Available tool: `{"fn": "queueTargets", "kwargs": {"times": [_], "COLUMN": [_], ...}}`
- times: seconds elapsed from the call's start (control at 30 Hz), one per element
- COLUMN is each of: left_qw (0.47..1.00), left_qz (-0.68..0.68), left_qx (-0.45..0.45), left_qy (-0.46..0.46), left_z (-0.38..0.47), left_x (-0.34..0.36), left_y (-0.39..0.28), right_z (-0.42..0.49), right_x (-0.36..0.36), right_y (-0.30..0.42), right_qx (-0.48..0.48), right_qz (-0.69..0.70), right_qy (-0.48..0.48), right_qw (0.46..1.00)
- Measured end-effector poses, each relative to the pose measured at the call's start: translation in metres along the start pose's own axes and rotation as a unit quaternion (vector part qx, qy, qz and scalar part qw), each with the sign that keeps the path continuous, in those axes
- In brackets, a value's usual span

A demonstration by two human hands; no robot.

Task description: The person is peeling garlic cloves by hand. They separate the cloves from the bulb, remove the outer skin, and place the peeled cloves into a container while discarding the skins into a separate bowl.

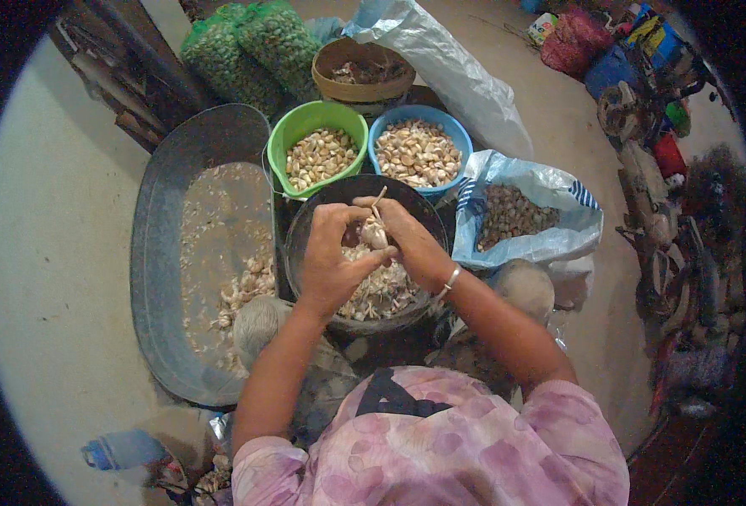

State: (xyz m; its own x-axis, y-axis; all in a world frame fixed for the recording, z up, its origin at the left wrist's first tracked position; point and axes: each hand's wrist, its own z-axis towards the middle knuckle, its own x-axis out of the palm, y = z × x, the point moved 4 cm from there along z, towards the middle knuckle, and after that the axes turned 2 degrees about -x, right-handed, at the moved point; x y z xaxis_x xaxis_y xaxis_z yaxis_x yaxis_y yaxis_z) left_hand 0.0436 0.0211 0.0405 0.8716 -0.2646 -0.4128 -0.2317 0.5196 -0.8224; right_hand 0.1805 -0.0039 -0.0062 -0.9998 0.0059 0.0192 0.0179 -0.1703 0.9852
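Between my left hand (341, 259) and my right hand (411, 237), both closed around it, is a garlic bulb (373, 234) with a dry stalk pointing up. They hold it over a dark round basin (296, 259) that contains papery skins and stalks (382, 291). Behind the basin stand a green bucket (275, 142) of separated garlic cloves and a blue basin (465, 136) with more cloves. Whole garlic bulbs (250, 284) lie in the large oval tub (148, 253) on the left.
An open white-and-blue woven sack (512, 254) holds small brownish pieces at the right. Farther back are a woven basket (360, 92), green net sacks (278, 47) and a long white sack (468, 69). A blue container (126, 449) lies at lower left. Clutter lines the right side.
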Motion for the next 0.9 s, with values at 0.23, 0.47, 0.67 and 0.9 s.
{"fn": "queueTargets", "kwargs": {"times": [0.23, 0.47, 0.67, 0.9], "left_qw": [0.925, 0.953, 0.942, 0.9], "left_qz": [-0.261, -0.151, -0.181, -0.337], "left_qx": [-0.246, -0.209, -0.257, -0.275], "left_qy": [0.129, 0.161, 0.115, 0.026], "left_z": [-0.001, -0.004, -0.005, -0.002], "left_x": [0.004, 0.013, 0.018, 0.009], "left_y": [0.026, 0.03, 0.027, 0.05], "right_z": [-0.011, -0.017, -0.012, -0.008], "right_x": [0.018, 0.015, 0.014, 0.011], "right_y": [-0.036, -0.047, -0.038, -0.031], "right_qx": [0.296, 0.226, 0.122, 0.202], "right_qz": [0.418, 0.352, 0.182, 0.399], "right_qy": [0.059, 0.077, 0.002, -0.008], "right_qw": [0.857, 0.905, 0.976, 0.894]}}
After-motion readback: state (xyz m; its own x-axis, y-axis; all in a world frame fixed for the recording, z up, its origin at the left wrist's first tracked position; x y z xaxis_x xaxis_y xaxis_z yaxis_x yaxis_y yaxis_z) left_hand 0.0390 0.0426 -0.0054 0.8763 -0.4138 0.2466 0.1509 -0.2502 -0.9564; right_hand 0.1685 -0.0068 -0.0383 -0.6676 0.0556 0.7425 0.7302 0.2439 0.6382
